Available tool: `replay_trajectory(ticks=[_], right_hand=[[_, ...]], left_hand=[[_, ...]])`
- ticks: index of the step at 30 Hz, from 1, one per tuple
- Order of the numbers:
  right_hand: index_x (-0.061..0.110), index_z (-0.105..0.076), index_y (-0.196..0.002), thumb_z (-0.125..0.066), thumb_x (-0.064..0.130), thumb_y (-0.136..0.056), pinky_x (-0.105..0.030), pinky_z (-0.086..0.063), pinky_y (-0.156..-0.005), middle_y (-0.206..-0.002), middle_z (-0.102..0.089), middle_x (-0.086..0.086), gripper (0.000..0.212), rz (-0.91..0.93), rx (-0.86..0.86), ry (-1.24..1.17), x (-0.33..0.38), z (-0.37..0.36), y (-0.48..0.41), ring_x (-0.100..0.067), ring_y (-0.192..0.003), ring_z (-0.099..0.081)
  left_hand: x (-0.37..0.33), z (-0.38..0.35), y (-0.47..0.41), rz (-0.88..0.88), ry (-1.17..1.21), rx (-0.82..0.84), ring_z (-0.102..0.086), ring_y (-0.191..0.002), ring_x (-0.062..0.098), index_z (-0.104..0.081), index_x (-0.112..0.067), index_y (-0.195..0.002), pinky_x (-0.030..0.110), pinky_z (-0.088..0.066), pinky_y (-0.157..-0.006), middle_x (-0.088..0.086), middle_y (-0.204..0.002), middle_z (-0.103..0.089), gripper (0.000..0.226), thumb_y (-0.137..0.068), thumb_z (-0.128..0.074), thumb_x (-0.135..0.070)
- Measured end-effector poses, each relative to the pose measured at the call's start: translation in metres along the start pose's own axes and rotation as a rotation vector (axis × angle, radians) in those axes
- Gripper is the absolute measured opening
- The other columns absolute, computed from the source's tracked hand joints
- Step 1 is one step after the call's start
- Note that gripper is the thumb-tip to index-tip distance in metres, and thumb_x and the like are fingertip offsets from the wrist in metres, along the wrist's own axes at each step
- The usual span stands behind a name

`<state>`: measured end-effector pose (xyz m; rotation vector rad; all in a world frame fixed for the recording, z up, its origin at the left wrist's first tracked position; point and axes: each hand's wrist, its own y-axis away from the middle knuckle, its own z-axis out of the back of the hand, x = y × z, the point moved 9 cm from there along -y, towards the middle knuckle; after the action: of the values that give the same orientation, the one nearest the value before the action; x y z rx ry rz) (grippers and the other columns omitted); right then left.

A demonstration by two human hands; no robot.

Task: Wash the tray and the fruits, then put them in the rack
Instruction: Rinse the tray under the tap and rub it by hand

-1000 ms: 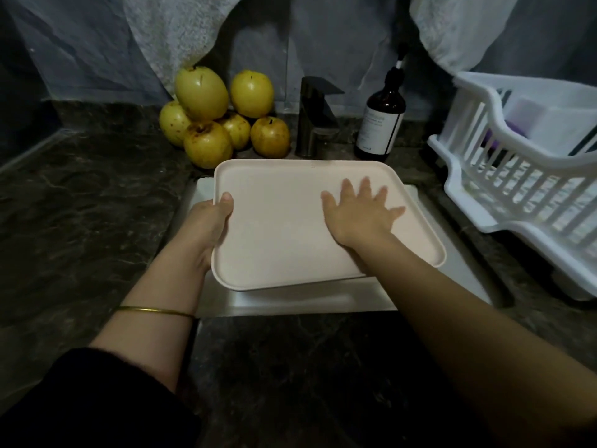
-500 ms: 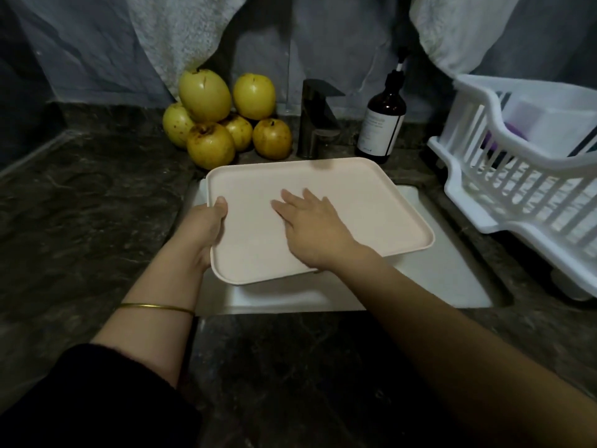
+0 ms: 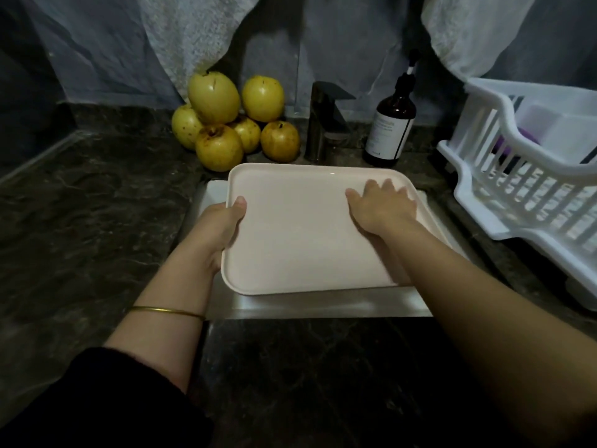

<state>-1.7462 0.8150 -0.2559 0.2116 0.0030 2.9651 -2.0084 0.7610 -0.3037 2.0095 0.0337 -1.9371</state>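
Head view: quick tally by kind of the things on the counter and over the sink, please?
Yellow round fruits: 6
Pale pink rectangular plastic tray: 1
Brown glass pump bottle: 1
White plastic dish rack: 1
Dark metal faucet: 1
Total: 10

The left hand (image 3: 223,227) grips the pale pink rectangular plastic tray (image 3: 290,227) over the white sink (image 3: 323,305); the right hand (image 3: 382,206) lies flat on it. Yellow apples (image 3: 232,124) sit piled on the dark marble surface (image 3: 97,205).

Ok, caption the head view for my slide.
Left hand grips the pink tray over the sink, right hand flat on it, yellow fruits piled beside the tap.
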Motion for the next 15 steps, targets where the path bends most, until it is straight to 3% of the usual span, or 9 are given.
replay_trajectory(ticks=[2, 3, 5, 11, 15], right_hand=[[0.01, -0.054, -0.127, -0.039, 0.035, -0.099, -0.034, -0.04, -0.089, -0.132, -0.054, -0.015, 0.041, 0.05, -0.144, 0.039, 0.004, 0.02, 0.004, -0.035, -0.121, -0.05], [0.009, -0.06, -0.118, -0.043, 0.027, -0.097, -0.031, -0.039, -0.077, -0.122, -0.06, -0.015, 0.033, 0.068, -0.231, 0.021, 0.007, 0.032, 0.006, -0.034, -0.111, -0.056], [0.009, -0.063, -0.111, -0.045, 0.02, -0.096, -0.03, -0.035, -0.069, -0.111, -0.064, -0.016, 0.026, 0.099, -0.362, -0.084, 0.011, 0.049, 0.011, -0.035, -0.102, -0.059], [0.012, -0.055, -0.118, -0.044, 0.006, -0.093, -0.027, -0.032, -0.074, -0.123, -0.054, -0.008, 0.029, 0.258, -0.595, -0.46, 0.041, 0.092, 0.02, -0.025, -0.106, -0.054], [0.009, -0.051, -0.127, -0.043, 0.006, -0.091, -0.029, -0.037, -0.093, -0.133, -0.045, -0.01, 0.037, 0.359, -0.654, -0.435, 0.075, 0.115, 0.006, -0.023, -0.12, -0.045]], left_hand=[[0.001, 0.0, -0.001, 0.007, -0.022, -0.001, -0.062, -0.073, 0.024, -0.058, -0.009, -0.107, 0.031, -0.048, -0.066, 0.007, -0.084, -0.065, 0.025, -0.101, -0.043, -0.028], [0.001, 0.0, 0.0, 0.012, -0.022, -0.001, -0.062, -0.073, 0.023, -0.058, -0.009, -0.107, 0.031, -0.048, -0.064, 0.007, -0.084, -0.065, 0.025, -0.101, -0.043, -0.028], [0.001, 0.0, 0.001, 0.016, 0.001, -0.001, -0.062, -0.072, 0.023, -0.057, -0.009, -0.11, 0.03, -0.047, -0.061, 0.007, -0.085, -0.065, 0.026, -0.101, -0.043, -0.029], [-0.003, 0.0, 0.005, 0.011, 0.155, -0.012, -0.065, -0.05, 0.011, -0.055, -0.01, -0.107, 0.018, -0.048, -0.039, 0.004, -0.08, -0.063, 0.026, -0.102, -0.04, -0.03], [-0.002, 0.004, 0.002, 0.002, 0.141, -0.046, -0.064, -0.066, 0.016, -0.056, -0.009, -0.116, 0.024, -0.05, -0.052, 0.004, -0.084, -0.066, 0.03, -0.101, -0.043, -0.031]])
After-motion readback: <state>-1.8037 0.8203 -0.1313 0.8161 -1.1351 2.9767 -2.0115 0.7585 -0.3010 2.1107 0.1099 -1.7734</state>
